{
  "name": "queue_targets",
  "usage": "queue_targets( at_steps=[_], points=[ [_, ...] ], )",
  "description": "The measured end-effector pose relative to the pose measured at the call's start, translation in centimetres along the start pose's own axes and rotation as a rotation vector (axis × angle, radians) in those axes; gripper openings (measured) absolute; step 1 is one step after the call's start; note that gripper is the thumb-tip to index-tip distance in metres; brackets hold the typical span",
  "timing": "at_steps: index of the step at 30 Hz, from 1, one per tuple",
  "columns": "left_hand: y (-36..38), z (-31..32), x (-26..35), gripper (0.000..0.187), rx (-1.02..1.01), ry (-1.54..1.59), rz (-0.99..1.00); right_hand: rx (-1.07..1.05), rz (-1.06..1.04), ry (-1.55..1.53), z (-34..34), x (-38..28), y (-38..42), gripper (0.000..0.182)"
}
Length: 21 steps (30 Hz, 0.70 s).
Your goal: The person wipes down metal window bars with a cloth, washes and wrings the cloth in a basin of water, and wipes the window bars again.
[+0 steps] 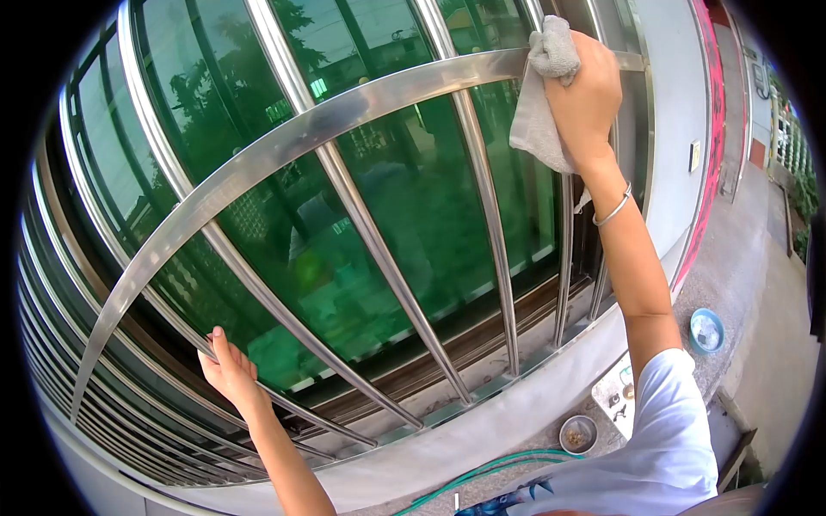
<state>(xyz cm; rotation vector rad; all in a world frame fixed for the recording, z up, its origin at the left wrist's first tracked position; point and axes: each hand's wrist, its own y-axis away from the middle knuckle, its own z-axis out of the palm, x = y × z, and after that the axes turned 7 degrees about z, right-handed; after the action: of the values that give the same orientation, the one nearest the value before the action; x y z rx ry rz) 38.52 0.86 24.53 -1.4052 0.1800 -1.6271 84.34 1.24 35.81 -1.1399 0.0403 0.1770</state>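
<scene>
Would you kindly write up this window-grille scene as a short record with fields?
setting: outdoor window with green-tinted glass pane behind a stainless steel bar grille
right hand: raised, pressing a grey cloth rag against the grille's horizontal crossbar
left hand: gripping a lower slanted bar
wrist: silver bangle on right arm
ground: blue round bowl, small grey dish, green hose

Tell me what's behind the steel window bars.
Behind the bars sits green-tinted glass reflecting trees. The grey cloth and right hand cover part of the horizontal rail.
</scene>
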Motion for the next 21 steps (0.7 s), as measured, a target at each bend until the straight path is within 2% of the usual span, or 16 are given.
queue_targets(
  at_steps=[1, 3, 4, 5, 7, 8, 9, 11, 13, 15, 16, 17, 19, 20, 21],
  points=[
    [0.1, 0.0, 0.1, 0.024, 0.009, -0.005, -0.001, -0.005, 0.000, -0.010, 0.0, -0.6, 0.0, 0.030],
    [0.2, 0.0, 0.2, 0.024, -0.008, 0.009, 0.000, 0.031, -0.207, -0.055, 0.0, -1.6, 0.3, 0.032],
    [0.1, -0.1, 0.0, 0.023, -0.009, 0.012, 0.000, -0.026, -0.218, -0.161, 0.3, -3.1, 0.5, 0.036],
    [0.0, -0.1, -0.1, 0.023, -0.003, 0.009, 0.001, -0.016, -0.212, -0.217, 1.2, -3.1, 0.6, 0.030],
    [0.1, -0.2, -0.1, 0.023, -0.014, 0.025, 0.004, -0.359, 0.113, -0.419, 1.6, -4.8, -1.0, 0.028],
    [0.1, -0.2, 0.0, 0.022, -0.026, 0.025, 0.008, -0.658, 0.311, -0.119, 0.4, -6.6, -2.9, 0.033],
    [0.1, -0.1, 0.1, 0.022, -0.020, 0.021, 0.009, -0.661, 0.310, -0.127, 0.1, -7.0, -4.3, 0.033],
    [0.1, -0.1, 0.1, 0.022, -0.033, 0.036, 0.004, -0.876, 0.275, -0.122, 0.1, -7.6, -6.1, 0.054],
    [-0.1, -0.6, -0.1, 0.023, -0.062, 0.027, -0.002, -0.873, 0.291, -0.165, 0.1, -7.7, -4.6, 0.056],
    [-0.1, -0.6, 0.0, 0.023, -0.078, 0.039, -0.017, -0.390, 0.136, -0.221, 1.1, -7.2, -0.9, 0.030],
    [-0.1, -0.6, 0.2, 0.023, -0.092, 0.039, -0.030, -0.255, 0.032, -0.264, 1.4, -6.7, 0.1, 0.028],
    [-0.2, -0.7, 0.2, 0.023, -0.087, 0.043, -0.027, -0.251, 0.027, -0.268, 1.5, -7.4, 0.7, 0.028],
    [-0.3, -0.8, 0.1, 0.024, -0.116, 0.052, -0.041, 0.034, -0.120, -0.227, 1.2, -9.1, 2.2, 0.035],
    [-0.2, -0.7, 0.2, 0.024, -0.109, 0.043, -0.033, 0.037, -0.090, -0.290, 0.9, -10.5, 2.5, 0.042],
    [-0.2, -0.6, 0.2, 0.024, -0.101, 0.043, -0.029, 0.040, -0.092, -0.297, 0.8, -11.9, 2.7, 0.042]
  ],
)
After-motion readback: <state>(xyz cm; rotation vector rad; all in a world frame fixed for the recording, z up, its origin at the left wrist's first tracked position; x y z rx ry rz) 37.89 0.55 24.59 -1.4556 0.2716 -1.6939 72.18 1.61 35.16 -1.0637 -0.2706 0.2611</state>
